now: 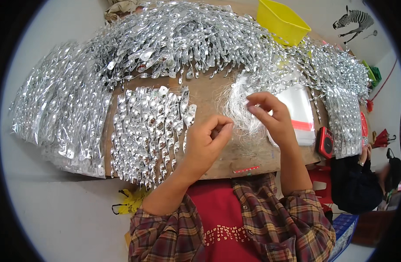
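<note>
Over the middle of the brown table, my left hand (207, 142) is closed, thumb and fingertips pressed together; whatever it pinches is too fine to make out. My right hand (272, 114) is raised to the right of it, thumb and forefinger brought together, with nothing I can make out between them. Behind and between both hands lies a loose bundle of thin white threads (240, 105). Left of my left hand, rows of twisted silver spiral strips (141, 131) lie flat on the table, running to its front edge.
A large heap of silver spirals (165, 39) covers the back, with plastic-wrapped ones (60, 105) at left. Clear plastic bags (296, 109), a red radio-like device (325, 142) and a yellow bin (282, 22) are to the right. Another person (357, 183) sits at far right.
</note>
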The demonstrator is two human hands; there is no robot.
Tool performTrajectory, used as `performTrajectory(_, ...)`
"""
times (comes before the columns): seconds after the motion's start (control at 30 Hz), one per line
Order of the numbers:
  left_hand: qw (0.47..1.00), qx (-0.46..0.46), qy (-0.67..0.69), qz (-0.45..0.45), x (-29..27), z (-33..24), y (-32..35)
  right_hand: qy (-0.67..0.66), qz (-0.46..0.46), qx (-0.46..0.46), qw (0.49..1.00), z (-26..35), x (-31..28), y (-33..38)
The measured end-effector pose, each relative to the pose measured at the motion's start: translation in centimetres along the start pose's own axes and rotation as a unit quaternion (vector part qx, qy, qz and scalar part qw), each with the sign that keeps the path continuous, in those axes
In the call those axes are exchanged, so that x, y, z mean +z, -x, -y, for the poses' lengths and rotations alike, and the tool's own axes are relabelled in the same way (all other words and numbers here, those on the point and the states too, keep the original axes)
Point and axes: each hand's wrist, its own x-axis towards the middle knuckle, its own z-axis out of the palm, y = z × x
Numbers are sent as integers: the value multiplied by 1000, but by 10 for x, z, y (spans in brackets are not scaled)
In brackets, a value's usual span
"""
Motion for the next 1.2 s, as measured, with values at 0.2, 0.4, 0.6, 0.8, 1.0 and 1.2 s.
performTrajectory(0.2,996,48,-69,-25,2,4,-2,405,-33,-259,876,14,20,13)
performTrajectory(0.4,984,115,-134,-36,3,5,-3,409,-71,-313,854,-2,26,8)
performTrajectory(0.6,990,126,-65,-20,-1,14,-1,-23,-43,-75,996,-9,33,10)
performTrajectory(0.8,987,-9,161,-14,-4,14,2,72,-41,-108,991,-20,24,1)
performTrajectory(1.0,999,-10,-13,-46,-9,16,2,296,-76,-178,936,8,22,7)
performTrajectory(1.2,986,98,-116,-72,-6,18,1,429,-8,-253,867,8,31,4)
